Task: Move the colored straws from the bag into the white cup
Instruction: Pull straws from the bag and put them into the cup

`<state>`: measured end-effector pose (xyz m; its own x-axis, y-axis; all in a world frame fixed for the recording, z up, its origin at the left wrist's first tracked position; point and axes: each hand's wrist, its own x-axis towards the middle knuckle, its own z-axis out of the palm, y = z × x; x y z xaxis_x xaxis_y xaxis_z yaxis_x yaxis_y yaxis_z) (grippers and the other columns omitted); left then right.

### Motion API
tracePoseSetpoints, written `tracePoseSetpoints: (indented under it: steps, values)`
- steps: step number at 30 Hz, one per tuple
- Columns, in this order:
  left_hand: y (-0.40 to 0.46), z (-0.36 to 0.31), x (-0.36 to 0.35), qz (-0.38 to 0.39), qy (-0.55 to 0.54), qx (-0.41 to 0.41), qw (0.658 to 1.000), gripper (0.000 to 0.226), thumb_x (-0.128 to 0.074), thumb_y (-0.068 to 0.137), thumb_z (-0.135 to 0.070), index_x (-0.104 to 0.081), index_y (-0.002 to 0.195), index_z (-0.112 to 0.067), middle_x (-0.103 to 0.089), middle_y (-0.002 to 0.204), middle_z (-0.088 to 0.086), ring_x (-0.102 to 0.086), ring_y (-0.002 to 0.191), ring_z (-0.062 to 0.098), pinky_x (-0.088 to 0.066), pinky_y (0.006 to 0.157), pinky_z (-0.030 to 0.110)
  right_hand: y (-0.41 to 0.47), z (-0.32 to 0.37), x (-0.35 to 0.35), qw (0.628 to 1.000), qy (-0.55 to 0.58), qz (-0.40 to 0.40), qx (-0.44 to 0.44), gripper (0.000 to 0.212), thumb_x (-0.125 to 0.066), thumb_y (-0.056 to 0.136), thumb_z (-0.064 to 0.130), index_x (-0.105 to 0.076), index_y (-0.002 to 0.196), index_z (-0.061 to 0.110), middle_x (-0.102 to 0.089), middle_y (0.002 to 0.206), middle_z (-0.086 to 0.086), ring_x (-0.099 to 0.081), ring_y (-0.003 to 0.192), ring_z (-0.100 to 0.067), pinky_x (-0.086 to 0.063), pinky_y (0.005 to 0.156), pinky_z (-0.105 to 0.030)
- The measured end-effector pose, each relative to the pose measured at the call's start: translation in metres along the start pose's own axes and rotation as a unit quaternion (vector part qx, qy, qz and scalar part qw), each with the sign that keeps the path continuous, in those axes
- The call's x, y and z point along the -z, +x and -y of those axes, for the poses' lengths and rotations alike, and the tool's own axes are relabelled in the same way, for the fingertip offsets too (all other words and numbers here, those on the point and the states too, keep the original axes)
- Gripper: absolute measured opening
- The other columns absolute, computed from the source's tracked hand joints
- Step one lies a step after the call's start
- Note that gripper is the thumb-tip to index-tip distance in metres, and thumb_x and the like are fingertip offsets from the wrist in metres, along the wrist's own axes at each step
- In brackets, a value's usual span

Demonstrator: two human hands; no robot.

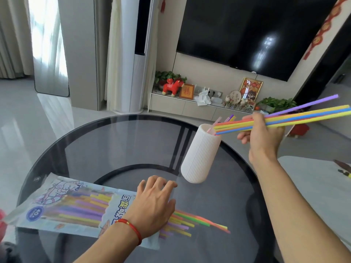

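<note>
We find the right hand (263,133) raised above the counter (117,141), fingers curled round a bundle of straws (296,115) held nearly level, their near ends at the mouth of the white cup (201,154). The forearm rises steeply from the lower right. The cup stands on the counter with a few straws already inside. The left hand (153,204) lies palm down, fingers spread and relaxed, pressing the bag (76,205) flat near its open end, where more straws (191,223) stick out. A red cord (133,228) circles that wrist.
</note>
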<state>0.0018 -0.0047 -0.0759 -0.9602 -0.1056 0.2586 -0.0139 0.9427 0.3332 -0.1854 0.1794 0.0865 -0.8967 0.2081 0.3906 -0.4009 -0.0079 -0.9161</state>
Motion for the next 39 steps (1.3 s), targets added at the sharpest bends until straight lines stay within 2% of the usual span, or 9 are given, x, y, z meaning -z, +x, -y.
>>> tracePoseSetpoints:
  steps: [4, 10, 16, 24, 28, 31, 34, 37, 39]
  values:
    - [0.000, 0.001, 0.002, 0.008, -0.005, 0.007, 1.000, 0.041, -0.033, 0.099, -0.044, -0.036, 0.138, -0.034, -0.045, 0.133, -0.008, -0.033, 0.127, 0.019, -0.028, 0.112, 0.041, 0.004, 0.002, -0.025, 0.995, -0.075, 0.046, 0.036, 0.023, -0.063, 0.095, 0.024, -0.068, 0.077, 0.013, -0.075, 0.060, -0.009, -0.063, 0.035, -0.017, -0.047, 0.034, -0.021]
    - [0.001, 0.004, 0.005, 0.019, 0.000, 0.018, 1.000, 0.042, -0.034, 0.098, -0.046, -0.034, 0.138, -0.035, -0.045, 0.135, -0.008, -0.031, 0.130, 0.019, -0.026, 0.114, 0.047, 0.012, 0.009, -0.045, 0.981, -0.163, 0.088, 0.062, 0.022, -0.066, 0.091, 0.024, -0.065, 0.079, 0.005, -0.070, 0.059, -0.018, -0.066, 0.038, -0.026, -0.049, 0.037, -0.024]
    - [0.002, 0.003, 0.005, 0.033, -0.013, 0.028, 0.999, 0.042, -0.035, 0.098, -0.048, -0.033, 0.139, -0.036, -0.044, 0.138, -0.007, -0.030, 0.132, 0.020, -0.024, 0.117, 0.050, 0.020, 0.015, -0.039, 0.966, -0.224, 0.084, 0.098, 0.026, -0.062, 0.086, 0.027, -0.060, 0.064, 0.014, -0.062, 0.040, -0.006, -0.064, 0.034, -0.023, -0.049, 0.036, -0.025]
    - [0.002, 0.003, 0.006, 0.045, -0.011, 0.028, 0.999, 0.042, -0.034, 0.099, -0.048, -0.032, 0.139, -0.036, -0.045, 0.139, -0.007, -0.029, 0.134, 0.020, -0.024, 0.117, 0.050, 0.022, 0.008, -0.039, 0.946, -0.276, 0.156, 0.061, 0.037, -0.067, 0.083, 0.041, -0.071, 0.078, 0.004, -0.072, 0.053, -0.012, -0.070, 0.044, -0.031, -0.051, 0.046, -0.027]
    - [0.002, 0.004, 0.007, 0.043, -0.009, 0.028, 0.999, 0.041, -0.035, 0.098, -0.047, -0.033, 0.138, -0.036, -0.046, 0.137, -0.008, -0.030, 0.132, 0.019, -0.026, 0.115, 0.048, 0.022, 0.016, -0.038, 0.944, -0.276, 0.149, 0.103, 0.034, -0.067, 0.088, 0.047, -0.073, 0.082, 0.015, -0.068, 0.048, -0.001, -0.061, 0.033, -0.011, -0.045, 0.036, -0.020]
    - [0.002, 0.006, 0.010, 0.036, -0.016, 0.031, 0.999, 0.042, -0.036, 0.098, -0.046, -0.035, 0.138, -0.035, -0.046, 0.137, -0.008, -0.031, 0.132, 0.019, -0.026, 0.115, 0.046, 0.018, 0.021, -0.035, 0.948, -0.268, 0.113, 0.132, 0.031, -0.065, 0.093, 0.047, -0.073, 0.095, 0.017, -0.076, 0.080, -0.002, -0.070, 0.057, -0.013, -0.056, 0.047, -0.030]
    - [0.003, 0.009, 0.015, 0.038, -0.015, 0.029, 0.999, 0.044, -0.037, 0.097, -0.047, -0.034, 0.139, -0.035, -0.046, 0.138, -0.009, -0.031, 0.133, 0.019, -0.028, 0.114, 0.045, 0.013, 0.017, -0.028, 0.917, -0.301, 0.111, 0.239, 0.025, -0.056, 0.103, 0.030, -0.075, 0.110, 0.014, -0.070, 0.113, -0.004, -0.065, 0.100, -0.021, -0.058, 0.089, -0.046]
    - [0.001, 0.012, 0.021, 0.066, -0.011, 0.028, 0.997, 0.048, -0.037, 0.097, -0.052, -0.031, 0.141, -0.037, -0.045, 0.139, -0.009, -0.030, 0.134, 0.018, -0.028, 0.115, 0.046, 0.002, 0.006, -0.024, 0.894, -0.306, 0.244, 0.219, 0.038, -0.042, 0.113, 0.026, -0.064, 0.140, 0.013, -0.058, 0.148, -0.005, -0.047, 0.134, -0.009, -0.039, 0.113, -0.030]
    - [-0.001, 0.014, 0.024, 0.093, 0.002, 0.018, 0.995, 0.053, -0.038, 0.095, -0.058, -0.030, 0.143, -0.037, -0.045, 0.136, -0.009, -0.030, 0.135, 0.018, -0.027, 0.116, 0.048, -0.001, -0.001, -0.019, 0.883, -0.304, 0.302, 0.193, 0.044, -0.036, 0.116, 0.030, -0.052, 0.154, 0.015, -0.049, 0.161, 0.001, -0.038, 0.137, 0.002, -0.031, 0.111, -0.017]
